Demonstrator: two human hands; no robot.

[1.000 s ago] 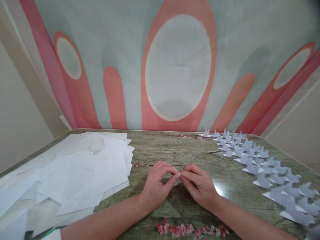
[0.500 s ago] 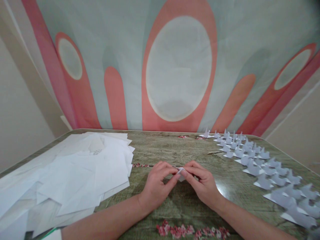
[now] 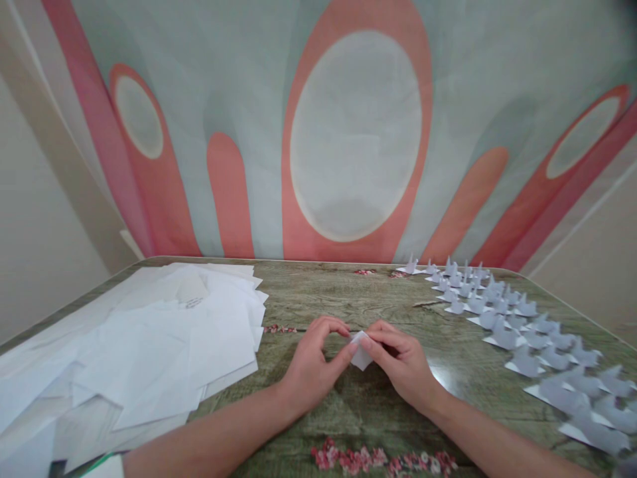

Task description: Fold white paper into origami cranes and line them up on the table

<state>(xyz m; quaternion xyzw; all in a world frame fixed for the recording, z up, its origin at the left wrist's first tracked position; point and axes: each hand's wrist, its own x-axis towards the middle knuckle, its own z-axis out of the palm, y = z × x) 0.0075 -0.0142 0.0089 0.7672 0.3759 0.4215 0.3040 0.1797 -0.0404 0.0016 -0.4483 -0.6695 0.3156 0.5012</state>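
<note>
While right hand (image 3: 407, 362) pinches folded paper (image 3: 362, 360); left hand (image 3: 312, 362), half-open, touches it; hold unclear

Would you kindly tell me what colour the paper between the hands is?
The folded paper is white, clearest in the head view.

This is an indoor room set up as a paper-craft spot; whether it belongs to a home or a studio cannot be told. A wood-grain table (image 3: 318, 292) with printed pink flowers (image 3: 348, 458) stands before a wrinkled backdrop (image 3: 259, 79) patterned with coral arches and pale ovals, between a plain left wall (image 3: 40, 206) and right wall (image 3: 597, 245). A glare spot (image 3: 442, 380) shows the tabletop is glossy. White paper sheets (image 3: 149, 345) spread across its left side, and rows of folded paper birds (image 3: 505, 332) line the right.
</note>
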